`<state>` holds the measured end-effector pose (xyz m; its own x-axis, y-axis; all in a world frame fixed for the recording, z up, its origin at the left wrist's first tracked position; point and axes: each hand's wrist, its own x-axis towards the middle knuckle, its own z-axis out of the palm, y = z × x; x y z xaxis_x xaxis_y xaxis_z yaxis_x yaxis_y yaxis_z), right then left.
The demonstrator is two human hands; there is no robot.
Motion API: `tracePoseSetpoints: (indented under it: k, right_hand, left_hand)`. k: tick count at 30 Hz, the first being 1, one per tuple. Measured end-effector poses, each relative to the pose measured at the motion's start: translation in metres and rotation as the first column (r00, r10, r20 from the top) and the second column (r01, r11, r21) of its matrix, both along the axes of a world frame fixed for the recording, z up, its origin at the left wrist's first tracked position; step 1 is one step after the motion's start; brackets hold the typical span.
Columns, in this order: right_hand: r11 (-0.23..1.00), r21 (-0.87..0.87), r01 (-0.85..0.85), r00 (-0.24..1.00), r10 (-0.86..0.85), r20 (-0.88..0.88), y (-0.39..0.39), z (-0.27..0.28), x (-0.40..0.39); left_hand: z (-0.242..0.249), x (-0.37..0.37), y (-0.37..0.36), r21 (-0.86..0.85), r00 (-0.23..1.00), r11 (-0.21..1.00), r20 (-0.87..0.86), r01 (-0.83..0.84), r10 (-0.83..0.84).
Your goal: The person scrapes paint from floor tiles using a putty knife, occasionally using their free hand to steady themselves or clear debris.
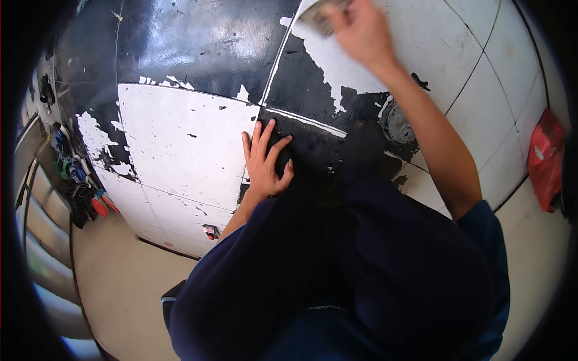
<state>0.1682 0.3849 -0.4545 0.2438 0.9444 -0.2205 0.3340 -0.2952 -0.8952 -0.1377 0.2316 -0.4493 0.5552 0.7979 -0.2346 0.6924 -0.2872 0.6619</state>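
My left hand (265,161) lies on the tiled floor with its fingers spread, pressed against a black tile and the edge of a white one. At the top of the view my right hand (364,33) is closed on a flat whitish-grey piece (320,19), blurred and partly cut off by the frame edge. What kind of thing that piece is, I cannot make out. Beneath both hands, a patchy black layer (310,75) covers the floor, with ragged white areas showing through. My dark-clothed knees (409,240) are bent below the hands.
A round, dirty floor fitting (397,122) sits beside my right forearm. A red bag (545,159) lies at the right edge. A small box with red on it (211,231) rests at the lower left. Several mixed items (75,165) line the left side near pale, curved slats (51,219).
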Motion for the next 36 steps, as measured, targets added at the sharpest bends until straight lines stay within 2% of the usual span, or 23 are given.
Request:
tracePoseSetpoints:
  k: [1,4,5,6,8,10,11,14,15,18,19,22,23,26,27,30,31,34,35,36]
  right_hand:
    - [0.985,0.153,-0.08,0.994,0.068,0.082,-0.01,-0.001,-0.016]
    - [0.981,0.156,-0.119,0.97,0.081,0.229,-0.001,-0.012,-0.014]
    - [0.987,0.15,0.055,0.996,-0.045,-0.074,0.01,-0.004,-0.008]
    - [0.983,0.117,0.14,0.979,-0.156,0.133,0.015,0.01,0.003]
    - [0.975,0.114,0.19,0.982,-0.187,-0.038,0.006,-0.006,0.0]
    - [0.966,0.22,-0.134,0.978,0.094,0.185,-0.013,-0.008,-0.02]
    - [0.95,0.256,-0.179,0.936,0.084,0.342,-0.015,0.0,-0.032]
    - [0.989,0.148,0.011,0.998,-0.018,0.053,0.011,0.0,-0.007]
    - [0.988,0.113,0.106,0.99,-0.116,0.083,0.02,0.013,0.002]
    - [1.0,0.019,-0.016,0.968,0.02,-0.251,0.007,-0.009,-0.019]
    - [0.948,0.195,-0.253,0.959,0.219,0.177,-0.001,-0.006,-0.028]
    - [0.991,0.028,-0.134,0.986,0.13,0.104,0.017,-0.001,-0.019]
    - [0.983,0.169,0.068,0.995,-0.055,-0.077,0.023,-0.003,-0.014]
    - [0.973,0.216,-0.084,0.993,0.063,0.104,0.019,0.001,-0.01]
    - [0.942,0.279,-0.188,0.96,0.116,0.254,0.015,-0.008,-0.013]
    - [0.965,0.167,-0.203,0.96,0.163,0.226,0.031,0.001,0.003]
    - [0.966,0.244,-0.085,0.992,0.06,0.107,0.039,0.0,0.005]
    - [0.991,0.044,-0.125,0.989,0.127,-0.07,0.024,0.0,-0.009]
    - [0.947,0.08,-0.311,0.947,0.302,0.11,0.016,-0.008,-0.018]
    - [0.96,0.063,-0.274,0.954,0.263,0.146,0.015,-0.013,-0.018]
  left_hand:
    - [0.001,0.001,-0.002,0.0,1.0,1.0,0.001,-0.001,0.001]
    - [0.001,0.003,0.002,0.004,1.0,1.0,0.006,-0.002,0.002]
    - [0.002,0.002,0.0,-0.003,1.0,1.0,0.002,-0.004,0.004]
    - [0.003,0.001,-0.001,-0.003,1.0,1.0,0.006,-0.006,0.006]
    - [0.002,0.002,-0.001,0.0,1.0,1.0,0.016,-0.012,0.012]
    - [0.001,0.002,-0.001,0.006,1.0,1.0,0.011,-0.011,0.011]
    - [0.001,0.002,-0.001,0.009,1.0,1.0,0.009,-0.014,0.014]
    - [0.002,0.002,-0.001,-0.003,1.0,1.0,0.019,-0.017,0.017]
    - [0.003,0.0,-0.001,-0.008,1.0,1.0,0.018,-0.018,0.018]
    - [0.002,0.002,0.002,-0.004,1.0,1.0,0.019,-0.009,0.009]
    - [0.001,0.002,0.001,0.006,1.0,1.0,0.017,-0.008,0.008]
    - [0.001,0.002,0.002,0.009,1.0,1.0,0.016,-0.001,0.001]
    - [0.002,0.001,0.0,0.001,1.0,1.0,0.012,-0.002,0.002]
    - [0.001,-0.001,-0.001,-0.007,1.0,1.0,0.023,-0.005,0.006]
    - [0.002,0.0,0.0,-0.004,1.0,1.0,0.023,-0.008,0.008]
    - [-0.001,-0.001,-0.002,0.015,1.0,1.0,0.023,-0.003,0.002]
    - [-0.002,-0.001,0.0,0.007,1.0,1.0,0.021,-0.004,0.004]
    - [0.002,0.0,0.001,-0.017,1.0,1.0,0.017,-0.005,0.005]
    - [0.0,0.0,0.001,-0.007,1.0,1.0,0.021,-0.005,0.005]
    - [0.001,-0.002,0.0,-0.003,1.0,1.0,0.022,-0.002,0.002]
